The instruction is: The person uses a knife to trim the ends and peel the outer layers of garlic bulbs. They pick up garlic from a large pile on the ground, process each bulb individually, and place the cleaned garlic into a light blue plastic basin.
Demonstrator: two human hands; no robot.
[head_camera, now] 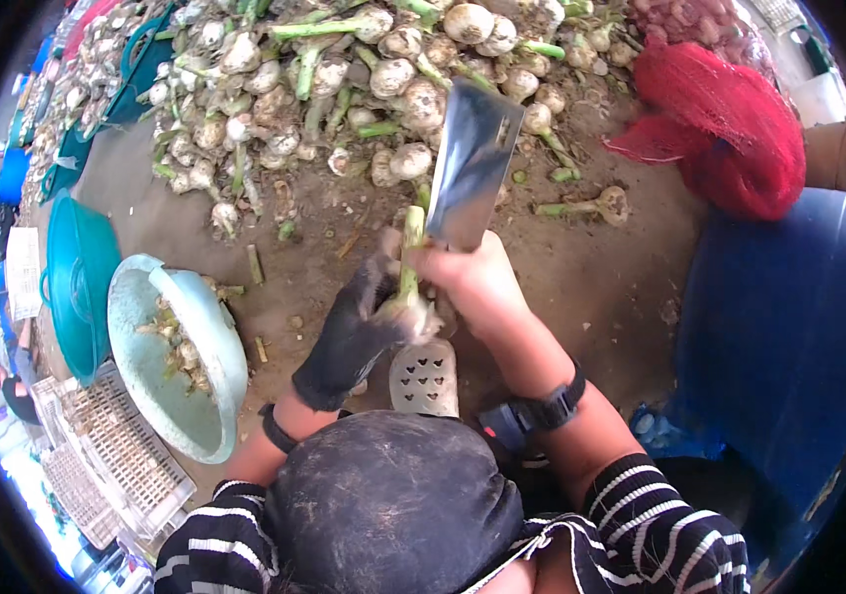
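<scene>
My left hand (360, 319), in a black glove, holds a garlic bulb (410, 315) by its lower end. The bulb's thick green stalk (413, 237) points away from me. Close beside the stalk, my bare right hand (467, 278) grips a cleaver (476, 160) with a broad shiny blade that stands up and forward. Its handle is hidden in my fist. Part of the bulb and my right fingers are blurred. Beyond the blade lies a large heap of garlic bulbs with stalks (393, 82) on the dirty floor.
A pale basin (126, 356) with trimmings and a teal basin (82, 289) stand at left, near white plastic crates (126, 438). At right are a blue barrel (779, 312) and a red mesh sack (742, 126). A loose garlic bulb (611, 206) lies ahead. People work at far left.
</scene>
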